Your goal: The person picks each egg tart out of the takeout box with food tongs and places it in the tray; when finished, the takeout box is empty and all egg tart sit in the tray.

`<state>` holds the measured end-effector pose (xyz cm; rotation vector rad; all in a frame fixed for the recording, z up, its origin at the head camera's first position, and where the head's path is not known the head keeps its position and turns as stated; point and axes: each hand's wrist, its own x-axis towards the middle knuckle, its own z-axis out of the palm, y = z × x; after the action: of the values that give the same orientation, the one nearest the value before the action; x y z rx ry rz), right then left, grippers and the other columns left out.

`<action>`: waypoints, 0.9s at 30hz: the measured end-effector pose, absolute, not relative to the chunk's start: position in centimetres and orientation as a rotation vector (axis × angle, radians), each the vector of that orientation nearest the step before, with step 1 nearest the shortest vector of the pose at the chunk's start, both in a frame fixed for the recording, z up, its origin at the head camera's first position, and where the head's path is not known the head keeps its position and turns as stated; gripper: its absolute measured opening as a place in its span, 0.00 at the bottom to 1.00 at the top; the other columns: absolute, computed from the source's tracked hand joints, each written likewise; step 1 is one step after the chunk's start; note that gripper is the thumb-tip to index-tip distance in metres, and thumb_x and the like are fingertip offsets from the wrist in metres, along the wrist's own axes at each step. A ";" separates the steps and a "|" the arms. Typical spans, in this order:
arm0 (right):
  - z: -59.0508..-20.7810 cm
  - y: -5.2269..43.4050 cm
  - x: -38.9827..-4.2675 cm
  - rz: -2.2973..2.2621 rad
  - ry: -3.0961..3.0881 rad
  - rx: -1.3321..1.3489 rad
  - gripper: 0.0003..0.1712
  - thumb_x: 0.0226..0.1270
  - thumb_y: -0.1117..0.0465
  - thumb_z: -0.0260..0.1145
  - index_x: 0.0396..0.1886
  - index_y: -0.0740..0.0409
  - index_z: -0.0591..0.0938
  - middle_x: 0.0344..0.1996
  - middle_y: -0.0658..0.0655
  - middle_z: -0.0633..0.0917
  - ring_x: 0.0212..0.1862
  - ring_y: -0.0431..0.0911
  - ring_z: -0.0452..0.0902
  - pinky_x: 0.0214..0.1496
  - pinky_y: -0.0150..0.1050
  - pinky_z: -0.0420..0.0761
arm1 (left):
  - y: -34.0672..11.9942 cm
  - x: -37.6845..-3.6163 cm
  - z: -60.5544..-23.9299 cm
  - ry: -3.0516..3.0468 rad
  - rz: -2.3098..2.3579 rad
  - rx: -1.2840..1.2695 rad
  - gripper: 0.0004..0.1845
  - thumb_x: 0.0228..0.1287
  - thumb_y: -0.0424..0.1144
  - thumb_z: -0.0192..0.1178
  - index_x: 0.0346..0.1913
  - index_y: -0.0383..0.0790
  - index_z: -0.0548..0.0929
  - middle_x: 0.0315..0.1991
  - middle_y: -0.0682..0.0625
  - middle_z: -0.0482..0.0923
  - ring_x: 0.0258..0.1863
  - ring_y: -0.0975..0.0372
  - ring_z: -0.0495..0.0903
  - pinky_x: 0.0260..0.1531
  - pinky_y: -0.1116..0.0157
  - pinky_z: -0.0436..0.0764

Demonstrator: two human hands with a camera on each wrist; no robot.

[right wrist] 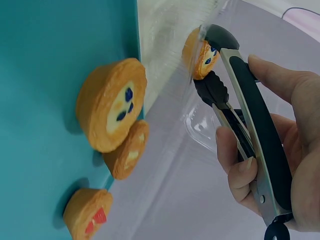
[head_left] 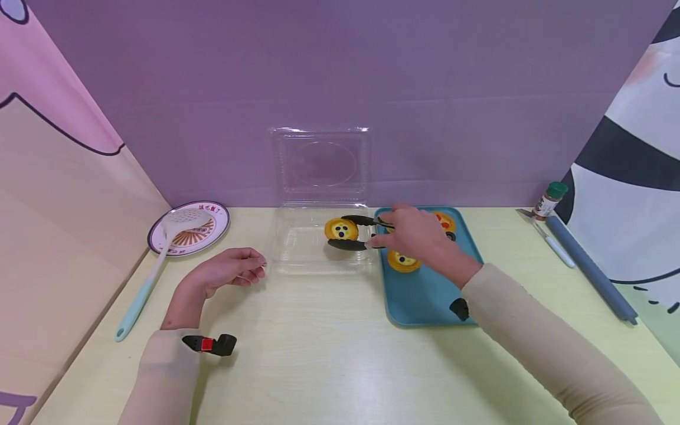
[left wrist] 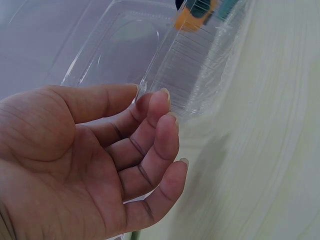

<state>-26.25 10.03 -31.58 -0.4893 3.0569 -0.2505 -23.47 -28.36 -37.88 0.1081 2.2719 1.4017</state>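
Observation:
My right hand point(head_left: 419, 236) holds black-and-steel tongs point(right wrist: 260, 125). Their black tips stand on either side of a blueberry-topped tart point(head_left: 341, 230), over the base of a clear plastic clamshell box point(head_left: 297, 251) whose lid stands raised at the back. My left hand point(head_left: 228, 268) pinches the box's left rim between thumb and forefinger, the other fingers loosely curled. Under the right hand lies a blue tray point(head_left: 425, 304). It bears another blueberry tart point(right wrist: 112, 105), a tart with pale pieces point(right wrist: 127, 150) and one with red pieces point(right wrist: 90, 215).
On the left, a white skimmer point(head_left: 159, 260) with a mint handle lies across a patterned plate point(head_left: 223, 215). A green-capped jar point(head_left: 549, 200), a small white-handled knife point(head_left: 552, 245) and a blue-grey roll point(head_left: 589, 268) are at the right. A purple backdrop point(head_left: 319, 71) rises behind the table.

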 end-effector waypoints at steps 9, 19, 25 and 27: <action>-30.0 13.9 -24.0 -0.388 3.115 -0.507 0.45 0.62 0.30 0.65 0.71 0.52 0.73 0.65 0.61 0.76 0.52 0.56 0.81 0.44 0.50 0.81 | -28.3 -23.5 -38.0 2.265 1.410 0.113 0.20 0.77 0.43 0.52 0.56 0.27 0.72 0.38 0.49 0.80 0.38 0.60 0.79 0.45 0.64 0.81; -29.5 19.2 -21.3 -0.381 3.237 -0.432 0.46 0.60 0.30 0.67 0.69 0.54 0.75 0.55 0.62 0.80 0.40 0.53 0.80 0.30 0.41 0.76 | -28.4 -23.4 -38.0 2.264 1.408 0.109 0.20 0.77 0.44 0.52 0.56 0.27 0.72 0.39 0.49 0.80 0.38 0.60 0.79 0.45 0.64 0.81; -29.7 22.0 -20.3 -0.273 3.238 -0.395 0.48 0.60 0.28 0.66 0.69 0.56 0.75 0.51 0.63 0.80 0.36 0.50 0.78 0.25 0.36 0.74 | -28.4 -23.4 -37.9 2.265 1.411 0.102 0.20 0.77 0.44 0.53 0.56 0.27 0.72 0.39 0.49 0.80 0.38 0.59 0.79 0.45 0.63 0.81; -29.7 22.8 -20.1 -0.223 3.233 -0.381 0.48 0.60 0.28 0.65 0.69 0.57 0.75 0.53 0.65 0.80 0.38 0.52 0.79 0.26 0.38 0.76 | -28.4 -23.5 -37.9 2.264 1.410 0.102 0.20 0.77 0.44 0.53 0.56 0.28 0.72 0.39 0.49 0.80 0.38 0.59 0.79 0.45 0.63 0.81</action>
<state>-20.05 22.76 -29.68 -0.3810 3.2330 -0.2230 -23.46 -28.44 -37.85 0.1020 2.2640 1.4101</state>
